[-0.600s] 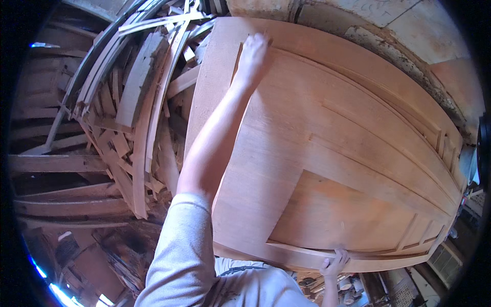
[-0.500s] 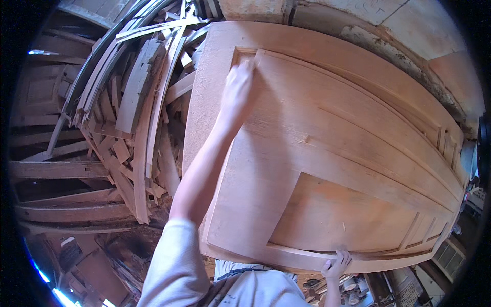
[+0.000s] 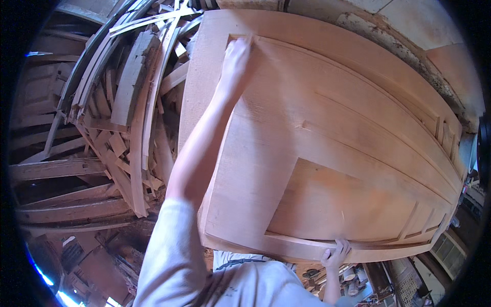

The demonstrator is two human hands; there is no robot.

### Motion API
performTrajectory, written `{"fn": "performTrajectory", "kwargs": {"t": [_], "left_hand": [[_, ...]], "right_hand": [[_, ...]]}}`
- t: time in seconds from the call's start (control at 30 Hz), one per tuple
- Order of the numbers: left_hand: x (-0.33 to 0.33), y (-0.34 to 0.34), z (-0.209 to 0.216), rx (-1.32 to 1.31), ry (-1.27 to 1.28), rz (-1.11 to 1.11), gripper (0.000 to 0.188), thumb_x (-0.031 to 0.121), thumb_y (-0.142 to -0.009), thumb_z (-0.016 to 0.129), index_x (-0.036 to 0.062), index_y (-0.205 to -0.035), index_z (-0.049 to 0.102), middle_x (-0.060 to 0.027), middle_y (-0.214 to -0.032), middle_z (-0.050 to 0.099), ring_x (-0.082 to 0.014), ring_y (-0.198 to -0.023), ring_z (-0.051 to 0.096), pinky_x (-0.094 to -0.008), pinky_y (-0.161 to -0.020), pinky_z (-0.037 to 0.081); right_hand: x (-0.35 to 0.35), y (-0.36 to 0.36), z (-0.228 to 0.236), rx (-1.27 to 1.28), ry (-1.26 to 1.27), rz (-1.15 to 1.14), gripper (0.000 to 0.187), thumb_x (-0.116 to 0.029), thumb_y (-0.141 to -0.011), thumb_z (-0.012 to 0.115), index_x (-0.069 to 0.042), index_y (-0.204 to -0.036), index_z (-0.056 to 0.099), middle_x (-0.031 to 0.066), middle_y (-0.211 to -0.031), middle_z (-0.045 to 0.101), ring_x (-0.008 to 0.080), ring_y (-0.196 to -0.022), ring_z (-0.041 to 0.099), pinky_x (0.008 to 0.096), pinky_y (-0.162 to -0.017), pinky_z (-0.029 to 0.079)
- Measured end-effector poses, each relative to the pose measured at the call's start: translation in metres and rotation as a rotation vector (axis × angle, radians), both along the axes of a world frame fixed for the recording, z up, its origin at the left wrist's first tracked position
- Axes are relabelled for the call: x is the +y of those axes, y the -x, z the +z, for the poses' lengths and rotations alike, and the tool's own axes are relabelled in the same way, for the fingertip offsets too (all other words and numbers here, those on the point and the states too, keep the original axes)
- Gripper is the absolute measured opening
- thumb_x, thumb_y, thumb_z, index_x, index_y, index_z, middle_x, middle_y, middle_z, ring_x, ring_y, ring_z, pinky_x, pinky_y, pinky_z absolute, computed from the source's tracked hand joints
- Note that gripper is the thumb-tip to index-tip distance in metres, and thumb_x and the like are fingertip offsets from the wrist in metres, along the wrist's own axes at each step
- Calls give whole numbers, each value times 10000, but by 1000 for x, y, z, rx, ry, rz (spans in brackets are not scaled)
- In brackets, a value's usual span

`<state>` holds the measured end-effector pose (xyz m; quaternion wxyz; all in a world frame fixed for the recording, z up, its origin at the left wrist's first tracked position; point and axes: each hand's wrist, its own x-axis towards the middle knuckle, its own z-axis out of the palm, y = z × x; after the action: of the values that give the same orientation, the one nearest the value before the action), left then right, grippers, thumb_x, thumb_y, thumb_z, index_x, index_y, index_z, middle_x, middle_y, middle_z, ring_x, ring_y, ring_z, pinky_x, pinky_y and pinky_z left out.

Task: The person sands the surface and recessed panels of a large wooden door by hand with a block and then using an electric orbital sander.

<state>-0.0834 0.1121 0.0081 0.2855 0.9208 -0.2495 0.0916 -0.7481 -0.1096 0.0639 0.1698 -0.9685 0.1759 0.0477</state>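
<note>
A large, pale-brown wooden door (image 3: 266, 138) with recessed panels lies in front of me. My left hand (image 3: 237, 57) reaches across to the far left corner of a recess, its fingers closed and bent down against the wood. Whatever is in those fingers, if anything, is hidden and slightly blurred. At the near edge of the door, my right hand (image 3: 336, 253) grips the rail, its fingers curled over the top. A squarish recessed panel (image 3: 317, 202) lies just beyond the right hand.
Left of the door, a heap of scrap boards and offcuts (image 3: 135, 82) leans and piles up. Long beams (image 3: 61, 169) stack farther left. A worn pale ledge (image 3: 399, 59) runs behind the door's far edge. Wood scraps (image 3: 353, 281) litter the floor below the right hand.
The left hand has shifted slightly at the recess corner, still closed. My right hand keeps its grip on the near edge. The whole view has moved a little, so the door sits higher.
</note>
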Motion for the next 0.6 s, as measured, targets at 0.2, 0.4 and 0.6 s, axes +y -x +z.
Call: {"fn": "performTrajectory", "kwargs": {"t": [0.2,0.4,0.6], "left_hand": [[124,251,59,401,-254,130,412,115,-999,564,-35,-1377,500,-263,-982,530,-426,-920,571,-507,-812,475],[88,198,46,323,-204,106,276,123,-1020,526,-49,-1235,545,-265,-977,532,-429,-922,573,-508,-802,474],[-12,-34,-16,-30,-113,-14,313,131,-941,557,-11,-1221,566,-303,-1098,629,-472,-1058,618,-537,-906,500]], "right_hand": [[4,6,-2,-15,27,-33,494,-399,-939,489,18,-1199,546,254,-1135,556,441,-1059,515,584,-960,370],[3,7,-1,-6,22,-38,489,-400,-952,483,21,-1191,552,254,-1136,556,438,-1069,512,585,-964,370],[1,6,-1,29,44,-10,510,-418,-954,484,26,-1194,559,260,-1138,555,442,-1076,509,596,-968,371]]}}
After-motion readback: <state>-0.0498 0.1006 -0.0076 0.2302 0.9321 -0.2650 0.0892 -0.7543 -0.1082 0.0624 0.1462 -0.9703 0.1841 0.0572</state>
